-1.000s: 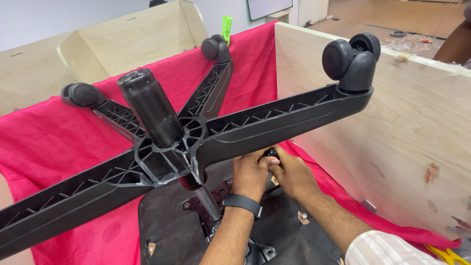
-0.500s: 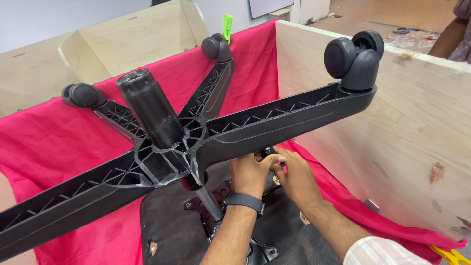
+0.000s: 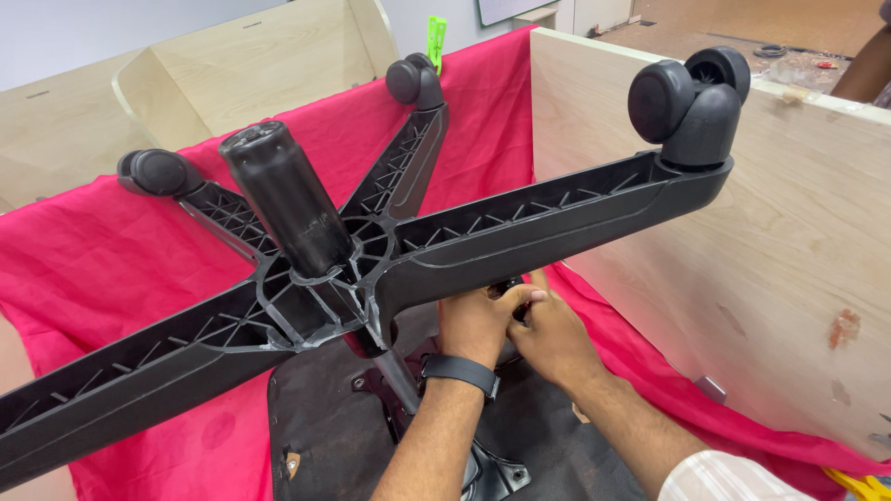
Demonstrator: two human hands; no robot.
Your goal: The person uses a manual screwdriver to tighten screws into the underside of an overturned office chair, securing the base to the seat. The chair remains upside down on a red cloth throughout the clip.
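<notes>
An upside-down office chair lies on a red cloth (image 3: 121, 269). Its black star-shaped base (image 3: 520, 232) with casters (image 3: 691, 102) points up toward me, and the gas cylinder (image 3: 283, 195) sticks out of the hub. Below the base is the dark underside of the seat (image 3: 320, 417) with its metal mechanism plate. My left hand (image 3: 473, 325), with a black wristband, and my right hand (image 3: 548, 339) are pressed together under one base arm. Both close around a small black knob or lever, mostly hidden by the fingers.
A plywood wall (image 3: 742, 241) stands close on the right. Curved light-wood panels (image 3: 251, 65) rise behind the cloth at the back. A green clip (image 3: 435, 37) sits at the cloth's far edge. Another person's arm (image 3: 863, 65) shows at the top right. A yellow object (image 3: 863, 484) lies at the bottom right.
My hands stay clasped on the small part under the base arm, shifting slightly. The view has moved a little closer.
</notes>
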